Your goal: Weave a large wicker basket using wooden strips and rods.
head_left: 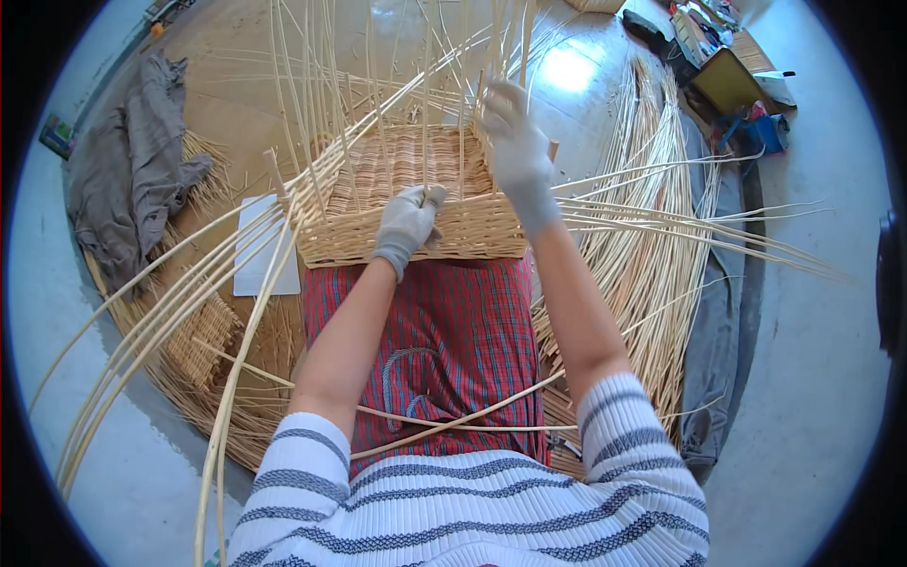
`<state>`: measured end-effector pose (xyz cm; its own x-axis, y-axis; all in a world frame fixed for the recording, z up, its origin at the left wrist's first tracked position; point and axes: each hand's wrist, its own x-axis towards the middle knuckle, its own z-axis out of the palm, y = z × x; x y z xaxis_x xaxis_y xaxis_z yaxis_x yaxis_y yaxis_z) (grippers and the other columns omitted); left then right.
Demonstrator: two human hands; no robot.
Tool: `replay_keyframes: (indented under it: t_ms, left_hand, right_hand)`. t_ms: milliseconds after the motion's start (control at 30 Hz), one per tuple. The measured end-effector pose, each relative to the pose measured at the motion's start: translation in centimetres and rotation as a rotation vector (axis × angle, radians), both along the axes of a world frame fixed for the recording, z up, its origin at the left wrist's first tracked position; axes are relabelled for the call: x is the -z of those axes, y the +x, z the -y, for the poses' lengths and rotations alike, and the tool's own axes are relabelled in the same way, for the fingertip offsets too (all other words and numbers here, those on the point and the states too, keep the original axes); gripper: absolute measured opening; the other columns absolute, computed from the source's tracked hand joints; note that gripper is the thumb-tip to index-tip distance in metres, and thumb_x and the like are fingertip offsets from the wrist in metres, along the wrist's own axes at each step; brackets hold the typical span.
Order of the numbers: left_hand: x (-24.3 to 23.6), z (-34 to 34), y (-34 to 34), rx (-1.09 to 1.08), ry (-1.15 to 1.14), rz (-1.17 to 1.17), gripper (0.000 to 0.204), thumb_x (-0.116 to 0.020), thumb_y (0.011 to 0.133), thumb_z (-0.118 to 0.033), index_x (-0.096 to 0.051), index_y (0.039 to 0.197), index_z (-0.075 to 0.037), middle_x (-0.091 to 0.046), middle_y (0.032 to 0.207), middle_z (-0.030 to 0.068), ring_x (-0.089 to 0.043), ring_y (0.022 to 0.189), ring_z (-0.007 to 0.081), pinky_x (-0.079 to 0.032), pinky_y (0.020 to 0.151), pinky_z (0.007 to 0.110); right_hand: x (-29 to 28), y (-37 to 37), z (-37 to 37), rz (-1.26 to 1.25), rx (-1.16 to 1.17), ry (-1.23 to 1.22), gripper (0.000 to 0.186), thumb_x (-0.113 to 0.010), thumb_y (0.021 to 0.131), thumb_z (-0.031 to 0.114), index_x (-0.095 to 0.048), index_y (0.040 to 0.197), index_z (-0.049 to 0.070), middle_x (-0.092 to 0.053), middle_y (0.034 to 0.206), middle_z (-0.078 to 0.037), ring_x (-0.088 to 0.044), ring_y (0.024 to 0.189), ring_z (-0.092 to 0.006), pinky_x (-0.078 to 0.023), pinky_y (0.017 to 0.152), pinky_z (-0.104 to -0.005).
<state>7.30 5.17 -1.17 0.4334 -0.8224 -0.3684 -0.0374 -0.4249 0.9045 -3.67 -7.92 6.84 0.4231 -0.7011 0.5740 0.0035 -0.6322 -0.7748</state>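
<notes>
A pale woven basket (pixel 350 232) rests on red plaid cloth (pixel 453 331) over my lap, long upright rods rising from its walls and loose rods fanning out sideways. My gloved left hand (pixel 409 224) is closed over the top of the near wall, at the foot of an upright rod. My gloved right hand (pixel 515 142) is raised at the right end of the basket, beside the upright rods; its fingers are blurred by motion, so I cannot see whether they grip anything.
Long bundles of pale rods (pixel 633 283) lie at the right. Grey cloth (pixel 118 170), a white sheet (pixel 250 265) and a small woven piece (pixel 203 335) lie at the left. A cluster of boxes and assorted items (pixel 718 76) is at the upper right.
</notes>
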Motion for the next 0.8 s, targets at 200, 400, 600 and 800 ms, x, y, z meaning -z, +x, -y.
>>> replay_keyframes:
  t_ms: [200,400,600,800]
  left_hand:
    - [1.5,0.2,0.1,-0.191,0.009,-0.122,0.042,-0.067,0.094,-0.034,-0.065,0.114,0.003,-0.068,0.076,0.0108,-0.068,0.055,0.0182,-0.056,0.047,0.031]
    - [0.3,0.0,-1.3,-0.173,-0.156,0.109,0.033,-0.074,0.089,-0.023,-0.065,0.110,0.000,-0.067,0.078,0.0056,-0.067,0.064,0.0154,-0.056,0.054,0.028]
    - [0.6,4.0,-5.7,-0.047,-0.487,0.456,0.028,-0.053,0.097,-0.014,-0.055,0.123,-0.004,-0.068,0.102,0.0203,-0.071,0.088,0.0294,-0.057,0.073,0.039]
    - [2.1,7.3,-7.0,0.013,-0.269,0.730,0.020,-0.057,0.100,-0.028,-0.058,0.101,-0.008,-0.057,0.064,0.0072,-0.056,0.044,0.0170,-0.046,0.039,0.034]
  right_hand:
    - [-0.4,0.0,1.4,-0.138,0.059,0.086,0.037,-0.053,0.090,0.001,-0.058,0.126,0.006,-0.065,0.113,-0.015,-0.068,0.103,-0.0227,-0.054,0.083,-0.0253]
    - [9.0,-16.6,0.4,0.207,0.106,0.720,0.016,-0.050,0.101,0.006,-0.055,0.116,0.003,-0.068,0.091,-0.007,-0.069,0.088,-0.0165,-0.054,0.065,-0.0263]
    - [5.4,-18.2,-0.3,0.268,0.419,0.755,0.012,-0.058,0.098,0.010,-0.051,0.106,0.004,-0.070,0.096,-0.006,-0.065,0.081,-0.0097,-0.048,0.058,-0.0173]
    - [-4.7,-5.2,6.8,-0.328,0.097,0.023,0.036,-0.052,0.092,0.002,-0.050,0.128,0.005,-0.067,0.095,-0.009,-0.065,0.091,-0.0221,-0.052,0.085,-0.0306]
